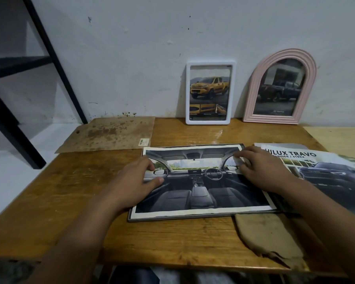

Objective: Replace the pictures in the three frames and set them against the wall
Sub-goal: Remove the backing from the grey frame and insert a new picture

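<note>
Two of three done: white rectangular frame point(210, 92) and pink arched frame point(279, 87) lean on wall at 12–1 o'clock; both hands' fingers point(239, 155) press car-interior print point(201, 181) onto flat grey frame point(182, 218), centre worktop point(70, 191).

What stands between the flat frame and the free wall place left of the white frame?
Only the brown board lies there, flat before the wall. The frame with its picture would stand on it; both hands rest on the picture.

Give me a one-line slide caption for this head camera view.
Both hands, left and right, press a car-interior print onto a flat frame; two finished frames, white and pink, lean against the wall.
</note>
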